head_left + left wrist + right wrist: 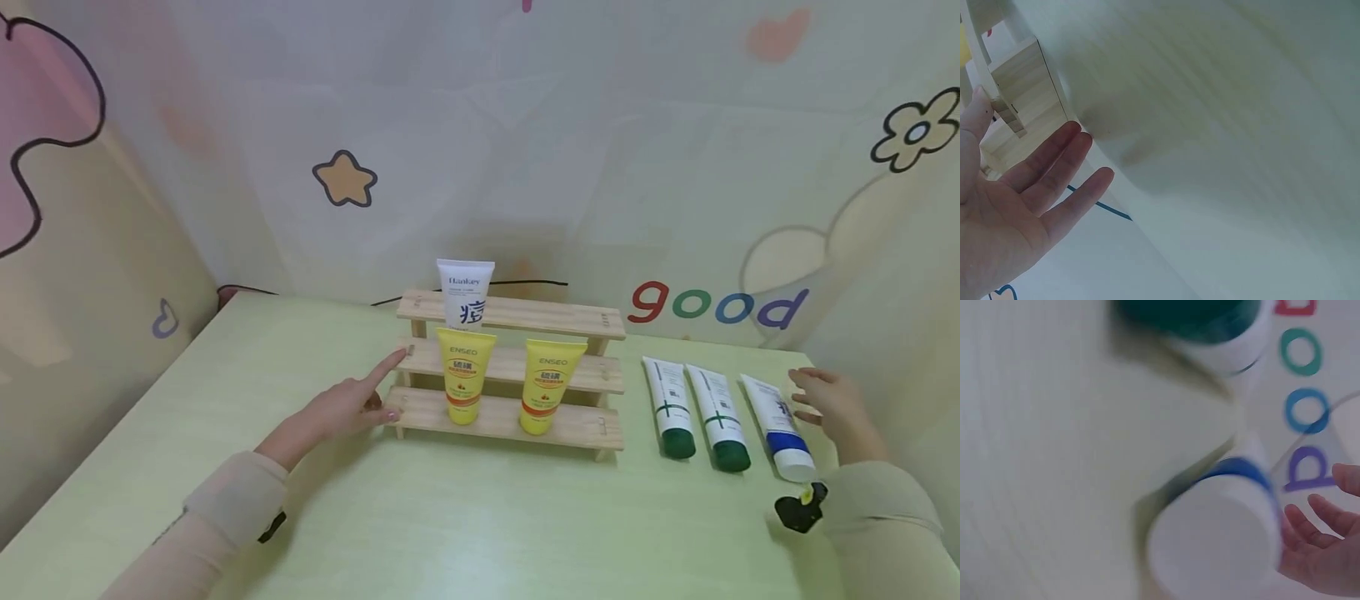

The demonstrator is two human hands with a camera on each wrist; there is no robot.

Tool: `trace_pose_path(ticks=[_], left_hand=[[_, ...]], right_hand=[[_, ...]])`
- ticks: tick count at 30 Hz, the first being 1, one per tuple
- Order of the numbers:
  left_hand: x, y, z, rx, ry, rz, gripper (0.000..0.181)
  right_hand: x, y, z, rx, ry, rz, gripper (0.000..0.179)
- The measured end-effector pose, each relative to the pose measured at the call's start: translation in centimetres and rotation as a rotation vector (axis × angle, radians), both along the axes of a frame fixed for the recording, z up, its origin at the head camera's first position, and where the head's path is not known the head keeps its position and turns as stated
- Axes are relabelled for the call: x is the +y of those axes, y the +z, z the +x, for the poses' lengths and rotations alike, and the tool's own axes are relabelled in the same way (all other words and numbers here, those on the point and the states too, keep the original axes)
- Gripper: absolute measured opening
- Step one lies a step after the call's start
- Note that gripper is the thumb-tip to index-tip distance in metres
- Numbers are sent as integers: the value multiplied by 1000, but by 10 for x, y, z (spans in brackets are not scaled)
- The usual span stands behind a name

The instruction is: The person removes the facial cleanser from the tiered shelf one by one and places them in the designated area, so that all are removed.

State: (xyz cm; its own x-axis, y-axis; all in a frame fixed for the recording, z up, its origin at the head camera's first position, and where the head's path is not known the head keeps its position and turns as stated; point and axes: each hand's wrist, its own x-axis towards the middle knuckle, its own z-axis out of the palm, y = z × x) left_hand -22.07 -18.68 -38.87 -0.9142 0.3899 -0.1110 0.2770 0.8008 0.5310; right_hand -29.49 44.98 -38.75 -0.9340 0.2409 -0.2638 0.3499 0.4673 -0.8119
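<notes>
Rack: three-tier wooden stand [501, 415] on the pale green tabletop [480, 525], far side, middle, close to the printed backdrop [615, 167].
Bottom tier: left yellow ENSEO tube [463, 375] and right yellow ENSEO tube [551, 387], both upright, a gap between them.
Behind left yellow: white tube with dark blue character [463, 293], upright, overlapping the top tier's front edge; base hidden.
Left hand [348, 408]: at the rack's left end, index finger extended to the middle tier, thumb at the bottom tier; remaining fingers loosely spread in wrist view, no tube held.
Right of rack: left green-capped tube [670, 407] and right green-capped tube [718, 417], white, lying side by side, caps near.
Far right: blue-banded white tube [778, 425], lying, white cap near.
Right hand [838, 408]: just right of the blue-banded tube, fingers parted and slightly bent, gripping nothing; contact with the tube, cannot tell.
</notes>
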Motion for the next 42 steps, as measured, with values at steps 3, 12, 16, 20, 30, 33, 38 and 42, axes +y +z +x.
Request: trace_pose_path(ticks=[3,12,16,20,30,33,38,42], left_hand=[[0,-1,1,3,-4,10,84],[3,0,0,5,7,1,84],[1,0,0,4,4,5,84],[0,-1,0,5,0,9,84],[1,0,-1,13,-5,14,83],[1,-1,-1,8,-6,20,83],[1,-2,-1,-3,6,8,84],[2,-1,0,-5,22,-8,85]], right_hand=[[-7,14,5,89,45,30,68],[-68,75,45,268,161,68,67],[-89,85,50,303,187,13,60],[-108,91,51,349,216,-17,46],[-157,100,46,456,310,-137,16],[-173,101,44,481,344,-129,22],[-200,102,44,502,402,-135,38],[-220,104,42,502,453,-151,42]])
